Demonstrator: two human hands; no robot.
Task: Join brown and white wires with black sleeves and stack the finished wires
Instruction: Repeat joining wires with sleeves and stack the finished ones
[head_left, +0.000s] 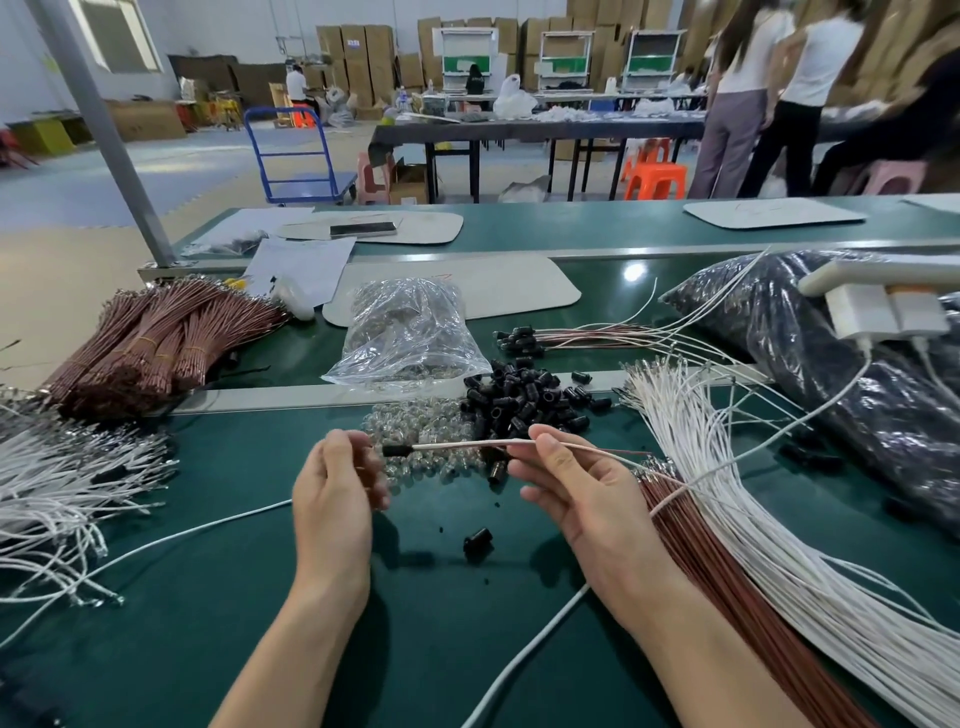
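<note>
Your right hand (576, 499) pinches the wire pair (467, 444) between thumb and forefinger, the other fingers loosely curled beneath. That grip sits close enough to the end to hold it stiff and level above the table (208, 519). A black sleeve (397, 450) sits on the pair's left tip, pointing at your left hand (335, 493). That hand's fingers (363, 457) curl in toward the sleeve, but blur hides whether they grip it or only meet it — I cannot tell. The pose suggests you are seating the sleeve over the joined ends.

Just beyond lie the glass bulbs (415, 431) and the sleeve pile (519, 400), kept within easy reach. A stray sleeve (478, 540) lies near, between your wrists. The finished wires (571, 338) are stacked farther off, so you would likely have to lift over both piles to add this one. The held pair's tail runs right into the fanned white wires (727, 467) and brown wires (727, 582), where it may snag. A white cable (519, 660) crosses under your right forearm.
</note>
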